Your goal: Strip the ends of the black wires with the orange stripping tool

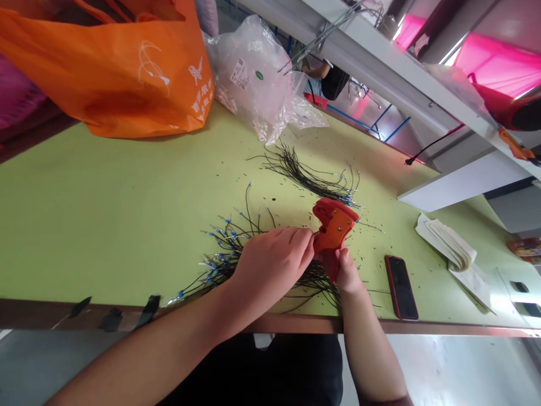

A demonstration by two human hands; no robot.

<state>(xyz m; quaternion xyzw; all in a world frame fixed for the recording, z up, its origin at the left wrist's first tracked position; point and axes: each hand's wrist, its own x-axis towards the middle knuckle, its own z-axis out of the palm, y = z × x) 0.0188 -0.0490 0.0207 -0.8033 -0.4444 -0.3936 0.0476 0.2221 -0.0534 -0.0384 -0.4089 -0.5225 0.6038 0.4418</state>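
My right hand (347, 269) is wrapped round the handles of a red and orange wire stripper (338, 224), held above the table. At the jaw side of the tool, my left hand (276, 256) is closed in a pinch, with a short dark bit of wire showing at its fingertips; the rest of that wire is hidden. Below both hands lies a spread bundle of black wires (224, 262), many with blue ferrule ends. A second bundle of black wires (302, 175) rests farther back, its blue ends pointing right.
A phone (401, 287) and folded paper (450, 248) lie to the right. An orange bag (147, 79) and a clear plastic bag (262, 73) stand at the back. Small black scraps dot the green table (105, 225). A white shelf (422, 79) overhangs the right; another person (332, 82) is beyond.
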